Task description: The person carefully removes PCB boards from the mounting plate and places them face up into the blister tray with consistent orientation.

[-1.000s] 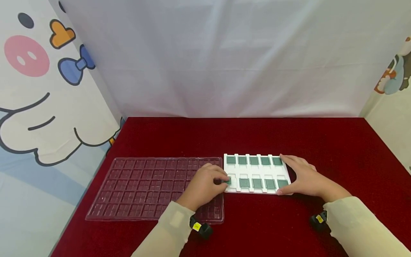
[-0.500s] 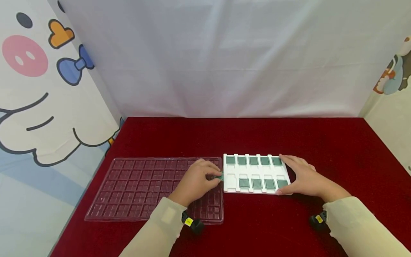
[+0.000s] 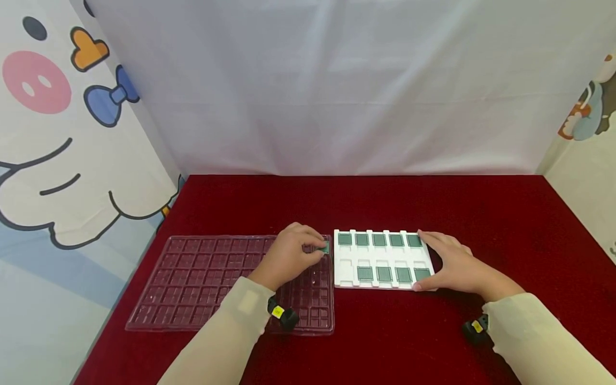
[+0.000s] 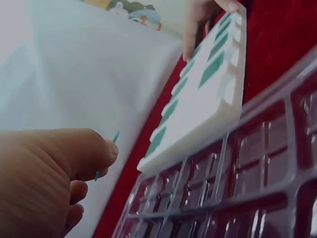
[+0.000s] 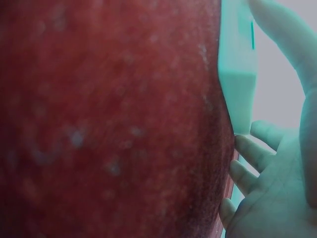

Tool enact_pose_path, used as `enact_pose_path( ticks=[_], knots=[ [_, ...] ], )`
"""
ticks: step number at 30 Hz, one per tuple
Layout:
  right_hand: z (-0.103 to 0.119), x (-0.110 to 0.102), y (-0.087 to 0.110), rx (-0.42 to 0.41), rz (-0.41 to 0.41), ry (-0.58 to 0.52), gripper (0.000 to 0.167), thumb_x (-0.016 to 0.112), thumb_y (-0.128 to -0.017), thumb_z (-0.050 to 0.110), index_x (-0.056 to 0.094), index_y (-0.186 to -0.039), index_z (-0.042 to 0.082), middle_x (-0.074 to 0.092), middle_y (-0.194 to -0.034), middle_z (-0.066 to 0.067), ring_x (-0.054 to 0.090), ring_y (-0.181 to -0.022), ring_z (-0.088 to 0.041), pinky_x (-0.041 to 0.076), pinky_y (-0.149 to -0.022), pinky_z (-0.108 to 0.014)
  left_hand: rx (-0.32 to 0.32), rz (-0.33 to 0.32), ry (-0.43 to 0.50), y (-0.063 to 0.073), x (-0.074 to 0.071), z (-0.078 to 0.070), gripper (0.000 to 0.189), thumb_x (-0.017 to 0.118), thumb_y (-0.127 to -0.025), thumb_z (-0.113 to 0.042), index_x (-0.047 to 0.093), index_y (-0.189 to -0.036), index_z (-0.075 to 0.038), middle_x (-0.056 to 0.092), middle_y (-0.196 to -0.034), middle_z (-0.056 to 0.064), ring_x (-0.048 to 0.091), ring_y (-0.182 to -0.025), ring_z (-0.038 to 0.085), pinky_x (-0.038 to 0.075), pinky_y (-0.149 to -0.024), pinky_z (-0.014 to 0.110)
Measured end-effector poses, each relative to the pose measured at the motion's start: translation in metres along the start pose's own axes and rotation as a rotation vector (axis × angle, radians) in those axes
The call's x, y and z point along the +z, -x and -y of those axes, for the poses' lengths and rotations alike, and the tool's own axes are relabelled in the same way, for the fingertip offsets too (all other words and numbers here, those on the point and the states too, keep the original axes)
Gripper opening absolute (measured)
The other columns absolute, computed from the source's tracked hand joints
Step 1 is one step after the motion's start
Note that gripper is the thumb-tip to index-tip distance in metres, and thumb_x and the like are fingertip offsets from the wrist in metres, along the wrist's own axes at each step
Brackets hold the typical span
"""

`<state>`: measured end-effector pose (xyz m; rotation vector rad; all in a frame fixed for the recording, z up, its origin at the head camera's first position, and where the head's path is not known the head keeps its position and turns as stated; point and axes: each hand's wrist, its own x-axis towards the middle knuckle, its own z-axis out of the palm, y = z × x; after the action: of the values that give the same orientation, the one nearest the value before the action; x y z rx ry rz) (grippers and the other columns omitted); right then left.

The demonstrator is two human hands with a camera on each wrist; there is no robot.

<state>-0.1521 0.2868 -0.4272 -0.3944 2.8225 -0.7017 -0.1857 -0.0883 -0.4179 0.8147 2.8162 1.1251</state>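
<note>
Cloth (image 3: 385, 203) in deep red covers the table, and on it lies the clear tray (image 3: 192, 283), a grid of shallow compartments. Just beside its right edge sits the white tray (image 3: 370, 255), which has not shifted over the last second.

The right hand (image 3: 452, 262) hasn't moved either: it spans the white tray's right end, thumb at the near corner and forefinger at the far one, holding it between them. The left hand (image 3: 289, 254) is what has travelled — a second ago its fingertips were at the white tray's near-left slot, then just past the tray's edge; now they are over the far right corner of the clear tray.

Nine green pieces (image 3: 379, 240) fill the white tray's slots, five along the far row and four along the near one, and the near-left slot now stands vacant. The tenth, the pinched piece (image 3: 325, 247), is out and clamped between left thumb and forefinger, its edges poking out on both sides in the left wrist view. I'd judge it mid-transfer, not yet released — whether it touches the compartment beneath, I cannot tell.
</note>
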Motion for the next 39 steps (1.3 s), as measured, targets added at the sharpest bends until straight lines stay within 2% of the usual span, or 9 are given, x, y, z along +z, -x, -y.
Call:
enact_pose_path(
  ticks=[7, 10, 19, 31, 39],
  knots=[
    [0.001, -0.001, 0.0, 0.002, 0.0, -0.001, 0.125, 0.089, -0.068, 0.06, 0.03, -0.16, -0.001, 0.033, -0.158, -0.027, 0.028, -0.142, -0.049, 0.026, -0.102, -0.072, -0.061, 0.0, 0.021, -0.009, 0.001, 0.014, 0.014, 0.078, -0.092, -0.014, 0.083, -0.105, -0.015, 0.071, -0.114, -0.007, 0.059, -0.111, 0.017, 0.053, -0.092, 0.037],
    [0.001, -0.001, 0.001, 0.005, 0.003, 0.001, 0.125, 0.089, -0.068, 0.061, 0.03, -0.16, -0.001, 0.033, -0.159, -0.027, 0.027, -0.142, -0.049, 0.026, -0.102, -0.072, -0.063, 0.003, 0.012, -0.012, 0.003, 0.018, 0.014, 0.077, -0.093, -0.015, 0.083, -0.105, -0.015, 0.071, -0.114, -0.007, 0.059, -0.11, 0.016, 0.053, -0.09, 0.035],
    [0.001, -0.002, 0.001, -0.009, 0.004, -0.011, 0.126, 0.09, -0.068, 0.06, 0.03, -0.16, -0.001, 0.033, -0.158, -0.027, 0.028, -0.142, -0.049, 0.025, -0.102, -0.073, -0.067, 0.008, -0.01, -0.017, 0.011, 0.017, 0.015, 0.076, -0.093, -0.015, 0.083, -0.106, -0.016, 0.071, -0.114, -0.008, 0.058, -0.111, 0.015, 0.053, -0.092, 0.034],
    [0.0, -0.002, 0.002, -0.008, 0.003, -0.005, 0.125, 0.089, -0.068, 0.06, 0.03, -0.16, -0.001, 0.033, -0.158, -0.026, 0.027, -0.142, -0.048, 0.026, -0.102, -0.072, -0.078, 0.023, -0.016, -0.017, 0.015, 0.017, 0.015, 0.077, -0.093, -0.015, 0.083, -0.107, -0.015, 0.072, -0.116, -0.006, 0.058, -0.113, 0.016, 0.052, -0.096, 0.036],
    [0.0, -0.002, 0.002, -0.012, -0.003, 0.003, 0.125, 0.089, -0.068, 0.061, 0.031, -0.16, -0.001, 0.034, -0.158, -0.026, 0.028, -0.142, -0.049, 0.027, -0.102, -0.072, -0.08, -0.01, -0.033, -0.018, 0.019, 0.022, 0.014, 0.078, -0.092, -0.015, 0.084, -0.105, -0.016, 0.073, -0.113, -0.007, 0.058, -0.11, 0.015, 0.052, -0.096, 0.034]
  ],
)
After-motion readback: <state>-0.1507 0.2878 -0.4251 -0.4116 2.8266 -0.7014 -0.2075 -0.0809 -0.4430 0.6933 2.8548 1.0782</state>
